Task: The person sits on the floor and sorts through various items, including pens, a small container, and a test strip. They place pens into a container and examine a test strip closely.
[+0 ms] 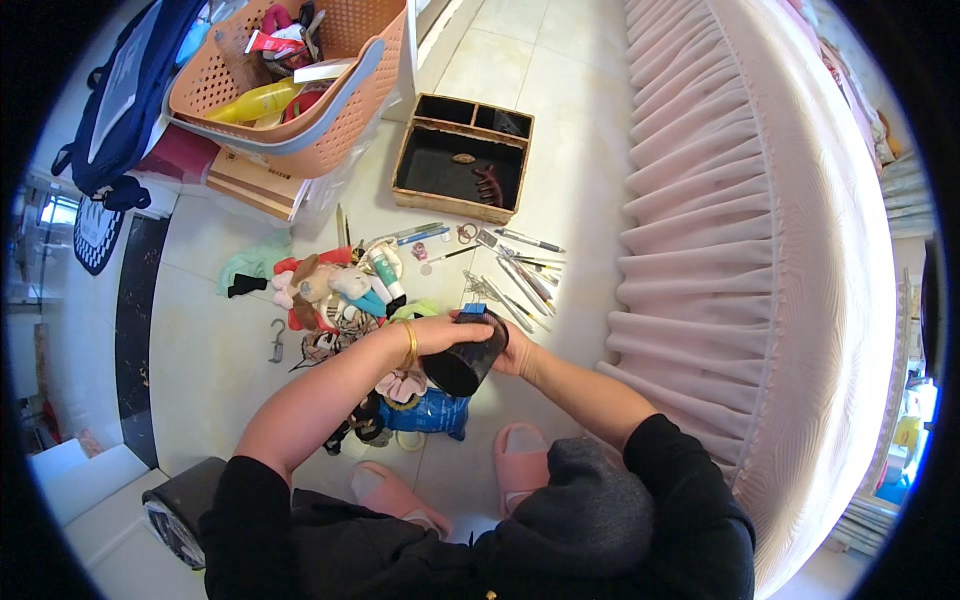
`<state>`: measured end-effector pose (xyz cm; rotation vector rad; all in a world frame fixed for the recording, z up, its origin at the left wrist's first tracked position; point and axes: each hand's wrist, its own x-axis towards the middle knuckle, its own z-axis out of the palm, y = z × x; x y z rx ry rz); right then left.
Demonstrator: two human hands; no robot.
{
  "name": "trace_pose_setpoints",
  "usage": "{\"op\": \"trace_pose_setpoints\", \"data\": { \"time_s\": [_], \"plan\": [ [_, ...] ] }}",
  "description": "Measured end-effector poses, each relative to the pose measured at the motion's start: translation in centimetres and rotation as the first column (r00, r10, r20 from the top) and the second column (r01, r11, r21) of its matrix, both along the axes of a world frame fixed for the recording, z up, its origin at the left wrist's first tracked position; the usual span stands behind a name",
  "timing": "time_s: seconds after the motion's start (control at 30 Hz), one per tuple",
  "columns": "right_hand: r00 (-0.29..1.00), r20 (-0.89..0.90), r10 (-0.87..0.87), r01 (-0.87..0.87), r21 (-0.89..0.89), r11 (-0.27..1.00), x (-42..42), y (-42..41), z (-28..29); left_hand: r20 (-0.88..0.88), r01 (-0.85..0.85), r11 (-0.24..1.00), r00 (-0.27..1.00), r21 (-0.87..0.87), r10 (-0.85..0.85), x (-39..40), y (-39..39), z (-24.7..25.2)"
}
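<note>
Both hands hold a black mesh pen cup [454, 367], tilted above the floor. My left hand [442, 334], with a gold bangle at the wrist, lies over its top side. On the other side my right hand [514, 352] grips it, its fingers partly hidden. A blue binder clip [473, 308] shows at the cup's far end. Just beyond lie several pens and pencils [521, 285] in a loose group. Left of the cup is a heap with a plush dog [315, 281] and a white-and-green tube [385, 271]. A pink scrunchie [402, 385] and a blue packet [431, 412] lie below.
A divided box [456, 202] holding a brown claw clip [489, 186] stands beyond the pens. An orange basket [352, 112] full of items is at upper left. A bed with a pink pleated skirt [690, 225] borders the right. A dark bin [184, 502] stands lower left.
</note>
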<state>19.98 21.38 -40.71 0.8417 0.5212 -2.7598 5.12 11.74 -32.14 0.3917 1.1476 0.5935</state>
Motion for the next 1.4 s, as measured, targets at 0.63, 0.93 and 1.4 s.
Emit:
{"op": "trace_pose_setpoints", "data": {
  "time_s": [0.63,0.93,1.4],
  "plan": [
    [0.973,0.231,0.003,-0.155,0.645,0.748,0.5,1.9,-3.6,0.059,-0.231,0.972,0.971,-0.038,0.233,1.2,-6.0,-5.0],
    [0.979,0.205,0.020,-0.205,0.979,0.003,1.0,2.3,-4.5,-0.339,-0.026,0.985,0.937,0.172,0.084,-0.7,-11.0,-6.2],
    [0.974,0.130,0.184,-0.115,0.989,-0.092,0.5,3.1,-2.1,-0.300,-0.122,0.886,0.913,0.447,0.277,-4.1,-15.9,-2.5]
  ]
}}
